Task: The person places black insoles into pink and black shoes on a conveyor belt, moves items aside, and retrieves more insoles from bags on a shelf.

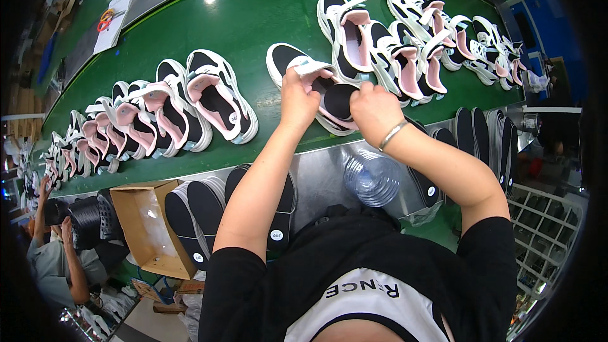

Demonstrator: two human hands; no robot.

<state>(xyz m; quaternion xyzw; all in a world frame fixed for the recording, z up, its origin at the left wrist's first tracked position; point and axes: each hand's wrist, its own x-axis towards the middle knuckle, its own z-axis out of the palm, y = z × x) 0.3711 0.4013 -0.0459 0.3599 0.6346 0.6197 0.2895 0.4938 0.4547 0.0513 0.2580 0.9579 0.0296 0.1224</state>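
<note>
In front of me on the green bench (253, 31) lies a white and black sneaker (283, 62) with pink lining, its toe pointing away to the left. My left hand (299, 98) is closed on the sneaker's tongue, pulling the opening wide. A black insole (340, 100) sits partly inside that opening. Its near edge is pinched by my right hand (375, 111), which wears a silver bangle. How far the insole's front reaches into the toe is hidden by the upper.
Finished-looking sneakers (218, 98) line up at left; more sneakers (405, 66) stand at right. Black insole stacks (183, 215), a cardboard box (142, 221) and clear plastic tubs (372, 177) occupy the near ledge. Scissors (106, 20) lie on paper. Another person (57, 266) works at far left.
</note>
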